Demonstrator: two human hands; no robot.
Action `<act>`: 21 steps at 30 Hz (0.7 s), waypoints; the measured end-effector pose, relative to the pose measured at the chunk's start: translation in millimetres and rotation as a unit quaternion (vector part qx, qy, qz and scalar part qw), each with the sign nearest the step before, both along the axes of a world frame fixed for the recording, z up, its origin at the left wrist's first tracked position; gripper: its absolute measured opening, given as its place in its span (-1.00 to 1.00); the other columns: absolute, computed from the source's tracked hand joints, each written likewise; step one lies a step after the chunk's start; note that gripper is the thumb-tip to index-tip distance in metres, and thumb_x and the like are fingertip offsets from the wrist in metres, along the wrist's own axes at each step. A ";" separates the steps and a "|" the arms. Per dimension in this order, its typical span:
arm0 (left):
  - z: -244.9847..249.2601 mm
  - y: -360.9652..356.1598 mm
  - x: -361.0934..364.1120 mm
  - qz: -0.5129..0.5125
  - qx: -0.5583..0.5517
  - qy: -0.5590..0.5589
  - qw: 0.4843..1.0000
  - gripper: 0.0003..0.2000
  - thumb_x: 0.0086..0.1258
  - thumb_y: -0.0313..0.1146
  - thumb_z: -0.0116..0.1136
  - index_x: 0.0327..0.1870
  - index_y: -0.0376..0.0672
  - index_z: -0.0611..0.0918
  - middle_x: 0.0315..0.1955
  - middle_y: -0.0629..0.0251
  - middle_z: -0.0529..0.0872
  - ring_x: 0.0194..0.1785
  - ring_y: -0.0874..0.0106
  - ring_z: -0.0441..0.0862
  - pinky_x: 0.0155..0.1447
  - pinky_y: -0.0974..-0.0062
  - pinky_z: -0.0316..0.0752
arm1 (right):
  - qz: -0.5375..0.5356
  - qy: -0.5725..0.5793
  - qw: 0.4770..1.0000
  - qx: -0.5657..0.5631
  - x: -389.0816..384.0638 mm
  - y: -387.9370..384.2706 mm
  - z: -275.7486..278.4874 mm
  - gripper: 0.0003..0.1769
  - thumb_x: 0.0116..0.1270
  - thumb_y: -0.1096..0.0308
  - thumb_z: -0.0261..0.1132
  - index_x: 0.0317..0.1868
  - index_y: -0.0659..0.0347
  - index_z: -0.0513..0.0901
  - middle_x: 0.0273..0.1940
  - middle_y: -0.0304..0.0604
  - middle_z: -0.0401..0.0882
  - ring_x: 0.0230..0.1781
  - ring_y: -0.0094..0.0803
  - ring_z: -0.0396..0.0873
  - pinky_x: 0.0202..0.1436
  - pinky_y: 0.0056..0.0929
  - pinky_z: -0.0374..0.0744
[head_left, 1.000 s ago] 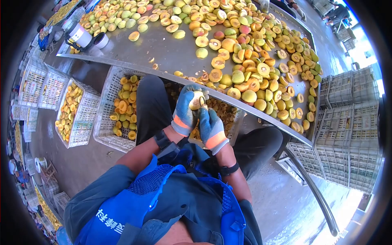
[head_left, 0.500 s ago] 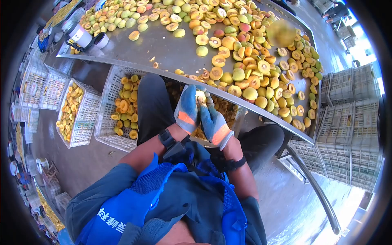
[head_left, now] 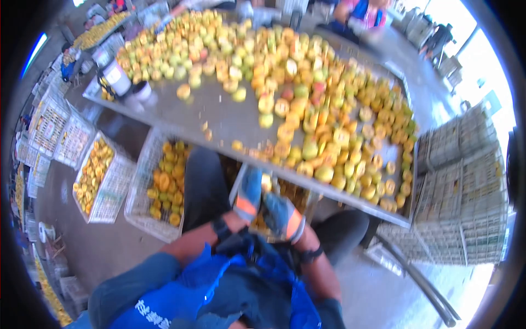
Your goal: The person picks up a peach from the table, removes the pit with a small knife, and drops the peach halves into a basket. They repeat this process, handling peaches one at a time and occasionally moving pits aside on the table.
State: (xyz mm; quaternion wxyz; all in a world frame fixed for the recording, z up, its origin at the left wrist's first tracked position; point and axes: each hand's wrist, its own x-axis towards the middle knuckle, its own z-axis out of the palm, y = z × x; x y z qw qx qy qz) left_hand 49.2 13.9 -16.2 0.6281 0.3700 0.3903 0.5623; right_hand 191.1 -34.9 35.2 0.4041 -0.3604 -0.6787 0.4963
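Observation:
My left hand [head_left: 250,193], in a blue-coated glove with an orange band, is closed around a pale yellow stone fruit [head_left: 267,181], like an apricot or small peach. Close beside it is my right hand [head_left: 282,214], gloved alike, its fingers bent toward the left hand; motion blur hides what they grip. Both hands are between my knees, just below the front edge of a metal table [head_left: 219,118]. Beneath them a crate [head_left: 236,183] holds darker pieces, partly covered by my hands. Halved fruit [head_left: 339,137] with stones showing is heaped across the table.
Left of my knee stands a white plastic crate [head_left: 136,186] of fruit halves, and another full crate [head_left: 107,192] farther left. A white container [head_left: 116,79] is on the table's left corner. Stacked crates [head_left: 457,192] rise at right near a metal leg [head_left: 419,279]. A person [head_left: 359,16] is across the table.
The view has tilted up and blurred, so the table and my hands appear lower. My right hand has dropped slightly relative to the left. People across the table have come into view.

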 end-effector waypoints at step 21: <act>63.7 -12.6 -6.4 -0.207 0.046 -0.064 0.975 -0.56 0.68 0.04 -0.07 -0.10 -0.21 0.64 -0.24 0.18 0.75 -0.19 0.37 0.72 -0.03 0.37 0.64 | 0.152 0.422 0.693 -0.565 10.1 -24.4 20.5 -0.52 0.65 -0.16 0.03 -0.13 0.11 0.52 -0.62 -0.41 0.27 -0.74 -0.59 0.16 -0.66 -0.59 0.17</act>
